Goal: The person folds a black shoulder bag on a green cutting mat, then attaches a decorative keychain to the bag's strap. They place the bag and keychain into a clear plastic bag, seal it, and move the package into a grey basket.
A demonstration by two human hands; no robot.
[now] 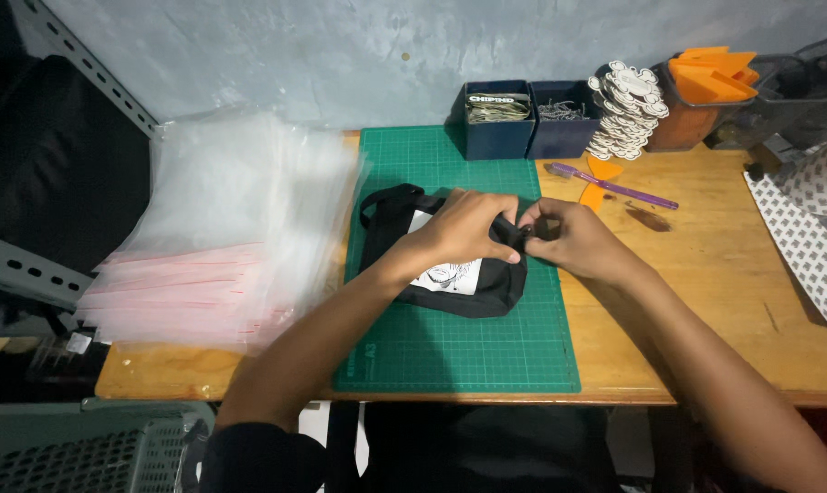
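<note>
A small black fabric pouch (486,290) with a white printed patch lies on the green cutting mat (459,347). Its black strap (386,203) loops to the upper left. My left hand (464,228) rests over the pouch's top and pinches its right end. My right hand (569,239) meets it there, fingers closed on the same black end of the pouch. What sits between the fingertips is hidden.
A stack of clear plastic bags with red strips (213,237) fills the table's left. Two dark blue boxes (523,119) of metal parts stand at the back, beside stacked white tags (628,110), orange pieces (706,78), a purple pen (614,187). A grey basket (85,452) sits below.
</note>
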